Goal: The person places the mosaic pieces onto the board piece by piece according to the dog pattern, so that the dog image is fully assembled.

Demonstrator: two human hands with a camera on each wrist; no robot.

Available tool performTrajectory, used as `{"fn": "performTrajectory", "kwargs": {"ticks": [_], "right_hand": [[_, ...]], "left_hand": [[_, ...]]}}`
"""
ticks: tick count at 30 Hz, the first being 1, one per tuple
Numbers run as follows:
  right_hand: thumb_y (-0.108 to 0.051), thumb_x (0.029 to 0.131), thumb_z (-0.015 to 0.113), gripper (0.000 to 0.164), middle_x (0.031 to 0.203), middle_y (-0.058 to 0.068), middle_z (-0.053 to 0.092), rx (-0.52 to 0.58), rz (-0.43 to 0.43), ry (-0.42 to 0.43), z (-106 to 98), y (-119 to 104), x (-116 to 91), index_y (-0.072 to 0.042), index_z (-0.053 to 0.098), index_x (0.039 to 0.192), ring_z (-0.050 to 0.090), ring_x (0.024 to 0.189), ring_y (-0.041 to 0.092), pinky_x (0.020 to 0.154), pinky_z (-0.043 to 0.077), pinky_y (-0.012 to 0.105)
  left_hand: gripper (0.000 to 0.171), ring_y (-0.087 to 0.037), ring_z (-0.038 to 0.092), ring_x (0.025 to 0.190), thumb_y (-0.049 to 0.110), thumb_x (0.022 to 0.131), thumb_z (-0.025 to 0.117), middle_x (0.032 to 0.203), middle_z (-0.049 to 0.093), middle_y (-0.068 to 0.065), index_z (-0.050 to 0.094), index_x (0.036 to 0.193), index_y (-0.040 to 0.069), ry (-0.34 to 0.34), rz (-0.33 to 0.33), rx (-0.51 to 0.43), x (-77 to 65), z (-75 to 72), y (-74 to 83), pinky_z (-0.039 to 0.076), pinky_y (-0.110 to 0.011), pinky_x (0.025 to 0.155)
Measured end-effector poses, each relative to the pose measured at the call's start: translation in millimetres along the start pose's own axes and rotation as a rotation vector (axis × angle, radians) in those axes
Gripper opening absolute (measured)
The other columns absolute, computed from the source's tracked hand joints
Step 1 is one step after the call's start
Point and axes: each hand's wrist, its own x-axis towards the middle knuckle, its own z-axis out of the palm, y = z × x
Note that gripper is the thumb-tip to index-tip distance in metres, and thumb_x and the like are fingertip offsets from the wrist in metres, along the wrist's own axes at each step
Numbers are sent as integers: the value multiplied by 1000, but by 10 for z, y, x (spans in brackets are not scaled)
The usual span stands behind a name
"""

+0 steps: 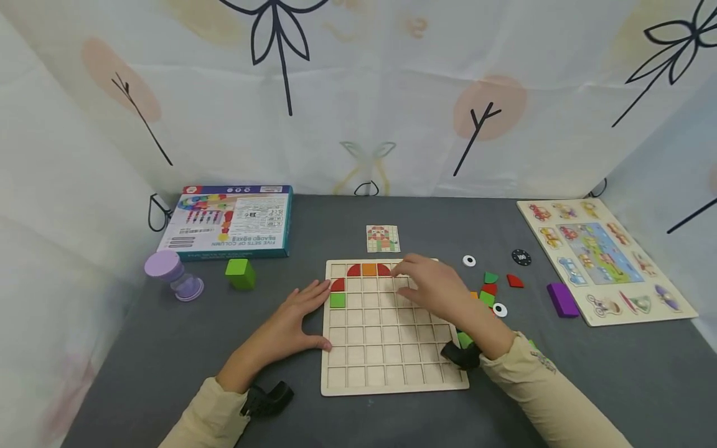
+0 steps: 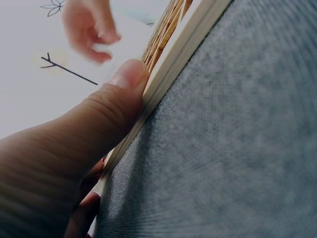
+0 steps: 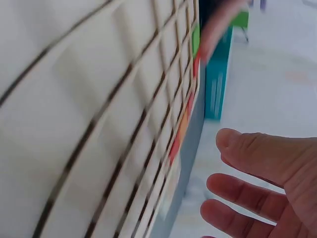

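A wooden grid board (image 1: 386,388) lies flat on the grey table. Its upper left cells hold red quarter-round pieces (image 1: 354,270), an orange square (image 1: 369,269) and a green square (image 1: 338,300). My left hand (image 1: 291,316) rests along the board's left edge, thumb and fingers spread; in the left wrist view the thumb (image 2: 131,74) presses on the wooden rim. Above the upper right part of the board hovers my right hand (image 1: 434,285), fingers loosely bent. In the right wrist view its thumb and fingers (image 3: 242,191) stand apart with nothing between them.
A small pattern card (image 1: 383,239) lies behind the board. To the right are loose coloured pieces (image 1: 487,298), a purple block (image 1: 562,300) and a picture puzzle board (image 1: 607,264). At the left stand a green cube (image 1: 241,274), a lilac hourglass-shaped object (image 1: 175,275) and a flat box (image 1: 229,221).
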Motion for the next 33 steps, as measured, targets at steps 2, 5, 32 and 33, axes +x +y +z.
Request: {"fn": "performTrajectory", "kwargs": {"ticks": [2, 5, 32, 33], "right_hand": [[-20, 73, 73, 28, 100, -1, 59, -8, 34, 21, -38, 188, -126, -15, 65, 100, 59, 80, 15, 60, 48, 29], [-17, 74, 72, 24, 97, 2, 59, -2, 66, 14, -52, 440, -291, -13, 66, 97, 58, 76, 16, 56, 47, 27], [-21, 72, 73, 19, 85, -5, 54, -18, 38, -135, 36, 807, -489, -16, 63, 88, 47, 65, 8, 54, 42, 23], [-22, 73, 73, 19, 84, -5, 54, -21, 50, -138, 29, 800, -483, -16, 62, 88, 45, 63, 7, 52, 40, 22]], "left_hand": [[98, -21, 15, 135, 51, 60, 74, 146, 24, 0, 32, 138, 8, 1, 3, -2, 1, 0, 2, 9, -50, 107], [98, -22, 16, 135, 50, 59, 74, 146, 24, -1, 32, 138, 8, 7, 5, -7, -5, -6, 3, 9, -50, 107], [97, -23, 17, 135, 46, 59, 76, 145, 26, -2, 33, 137, 8, 11, 3, -11, -11, -22, 34, 10, -50, 107], [97, -22, 17, 135, 47, 59, 76, 145, 26, -2, 33, 137, 8, 11, 3, -10, -10, -23, 33, 10, -50, 107]]}}
